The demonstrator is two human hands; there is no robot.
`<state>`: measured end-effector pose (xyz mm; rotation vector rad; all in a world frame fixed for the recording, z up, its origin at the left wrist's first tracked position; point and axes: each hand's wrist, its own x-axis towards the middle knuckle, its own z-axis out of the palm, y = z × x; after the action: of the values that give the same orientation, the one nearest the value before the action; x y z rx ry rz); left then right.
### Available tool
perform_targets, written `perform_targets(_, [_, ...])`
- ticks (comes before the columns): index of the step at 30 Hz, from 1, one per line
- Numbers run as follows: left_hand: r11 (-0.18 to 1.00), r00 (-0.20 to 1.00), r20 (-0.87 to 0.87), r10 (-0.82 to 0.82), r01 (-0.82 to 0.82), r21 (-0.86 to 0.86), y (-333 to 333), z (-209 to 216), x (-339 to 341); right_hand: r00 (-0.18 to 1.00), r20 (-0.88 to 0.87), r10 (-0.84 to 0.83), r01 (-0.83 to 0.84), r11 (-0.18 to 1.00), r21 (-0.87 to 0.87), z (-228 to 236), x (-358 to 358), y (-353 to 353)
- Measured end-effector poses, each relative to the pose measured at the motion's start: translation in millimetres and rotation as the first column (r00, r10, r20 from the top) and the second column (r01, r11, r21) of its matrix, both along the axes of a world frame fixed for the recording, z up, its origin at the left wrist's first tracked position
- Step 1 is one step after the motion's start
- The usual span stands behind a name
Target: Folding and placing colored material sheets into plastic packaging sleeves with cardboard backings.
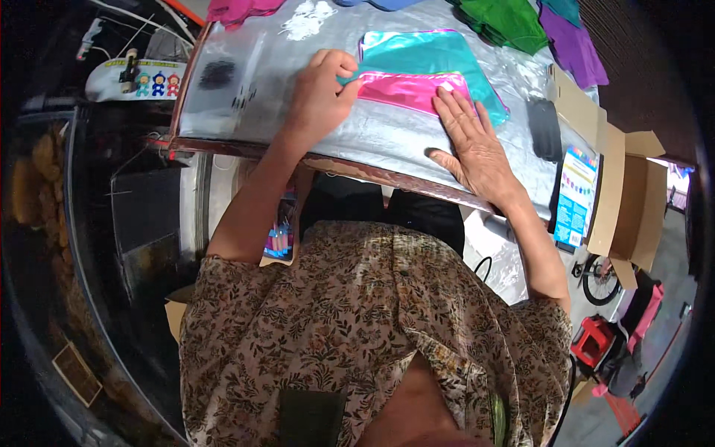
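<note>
Teal cloth point(421, 52) with shiny pink panel point(406, 89), flat on the grey surface point(261, 97), apparently pinched at its left edge by the curled left hand point(324, 89), pressed under the spread right hand point(477, 149); possible creasing or skew from leftward pull against too light a press.

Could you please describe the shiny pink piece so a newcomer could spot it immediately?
Find the silver-covered table at the top. Between the person's left hand and right hand lies the pink piece, across the near part of a teal piece. Unlike the pink cloth at the table's far left, this glossy one is partly under the right hand.
</note>
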<state>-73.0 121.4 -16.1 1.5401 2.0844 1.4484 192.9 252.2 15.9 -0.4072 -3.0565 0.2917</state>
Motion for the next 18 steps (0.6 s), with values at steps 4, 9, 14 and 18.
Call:
perform_targets(4, [1.000,0.981,0.193,-0.027,0.029,-0.006,-1.0,11.7,-3.9,1.000,-0.006,-0.003,0.004,1.000,0.012,-0.7,-0.7,-1.7])
perform_targets(9, [0.984,0.951,-0.309,-0.003,0.058,0.169,14.4,23.2,29.3,1.000,-0.008,-0.003,0.003,1.000,0.028,-1.8,-0.4,-1.2])
perform_targets(14, [0.999,0.873,-0.485,-0.046,0.053,0.002,35.1,13.3,68.9,0.998,-0.063,0.010,-0.006,0.998,0.064,-3.8,-1.8,0.1])
perform_targets(18, [0.997,0.854,-0.520,0.007,-0.049,-0.066,33.2,10.7,74.8,0.983,-0.180,0.034,-0.024,0.998,0.055,-1.7,-9.3,4.2])
